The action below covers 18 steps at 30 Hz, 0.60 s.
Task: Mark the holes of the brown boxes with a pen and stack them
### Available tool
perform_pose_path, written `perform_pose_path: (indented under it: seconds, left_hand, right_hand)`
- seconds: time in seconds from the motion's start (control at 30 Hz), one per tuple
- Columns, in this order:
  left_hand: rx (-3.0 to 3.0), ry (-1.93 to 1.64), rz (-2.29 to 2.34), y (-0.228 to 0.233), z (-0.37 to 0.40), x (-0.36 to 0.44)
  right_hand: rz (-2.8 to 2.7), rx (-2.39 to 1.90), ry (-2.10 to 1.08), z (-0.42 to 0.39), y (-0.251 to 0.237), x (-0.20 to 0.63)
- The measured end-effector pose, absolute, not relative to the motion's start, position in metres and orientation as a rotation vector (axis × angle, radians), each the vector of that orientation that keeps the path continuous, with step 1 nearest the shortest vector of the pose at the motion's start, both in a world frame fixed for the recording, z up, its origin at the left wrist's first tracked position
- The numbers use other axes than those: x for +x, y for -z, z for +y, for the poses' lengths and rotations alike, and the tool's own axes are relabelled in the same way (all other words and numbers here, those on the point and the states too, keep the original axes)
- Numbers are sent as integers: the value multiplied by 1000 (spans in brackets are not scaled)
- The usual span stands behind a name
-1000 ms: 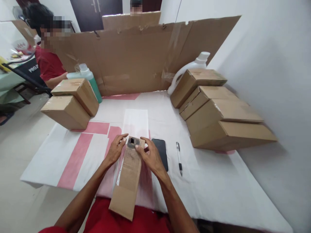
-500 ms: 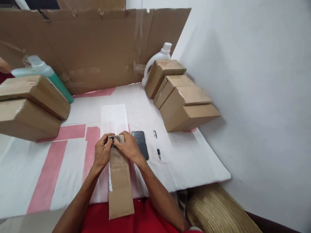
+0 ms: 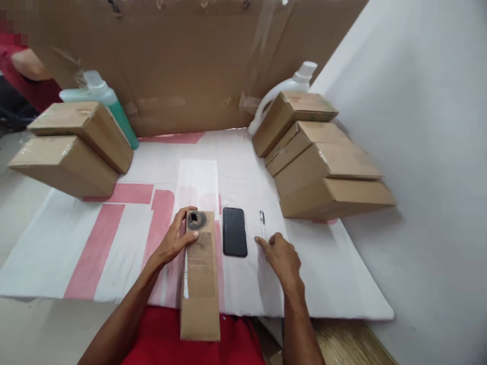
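A long narrow cardboard box (image 3: 201,279) lies over the table's front edge, reaching towards my lap. Near its far end is a small dark hole with a blackened ring (image 3: 197,219) around it. My left hand (image 3: 178,241) holds this box by its left side, thumb on top just below the hole. My right hand (image 3: 281,256) is at the pen (image 3: 262,219), thumb and fingers closed about its near part, which they hide. The pen still lies on the cloth. Between the box and the pen rests a black phone (image 3: 235,231).
Cardboard boxes (image 3: 304,177) are stacked at the right beside a white jug (image 3: 272,94). More boxes (image 3: 72,157) stand at the left by a green bottle (image 3: 122,119). A tall cardboard panel (image 3: 182,66) closes the back. Another person's arm (image 3: 32,65) shows at far left.
My right hand has left the box's dark hole and moved right to the pen. My left hand now grips the box's side, uncovering the hole. The view has shifted.
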<state>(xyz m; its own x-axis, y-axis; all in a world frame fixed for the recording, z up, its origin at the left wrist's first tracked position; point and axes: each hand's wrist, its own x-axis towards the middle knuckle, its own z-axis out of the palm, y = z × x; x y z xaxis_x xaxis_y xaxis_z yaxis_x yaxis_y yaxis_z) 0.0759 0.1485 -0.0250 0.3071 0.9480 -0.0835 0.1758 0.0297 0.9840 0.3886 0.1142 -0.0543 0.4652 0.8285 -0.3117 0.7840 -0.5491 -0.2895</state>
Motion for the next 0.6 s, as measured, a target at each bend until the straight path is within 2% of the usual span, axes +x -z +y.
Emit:
perform_pose_path:
  seconds: [0.17, 0.3, 0.43, 0.6]
  left_hand:
    - [1469, -792, 1086, 30, 144, 69]
    - [1460, -827, 1083, 33, 144, 71]
    - [1435, -847, 1078, 34, 143, 72]
    - [1444, -882, 1082, 34, 142, 73]
  right_hand:
    - [-1412, -2431, -835, 107, 63, 405]
    - [-1071, -2072, -943, 110, 45, 399]
    - [-747, -1434, -1157, 123, 12, 358]
    - [-796, -1109, -1336, 138, -6, 277]
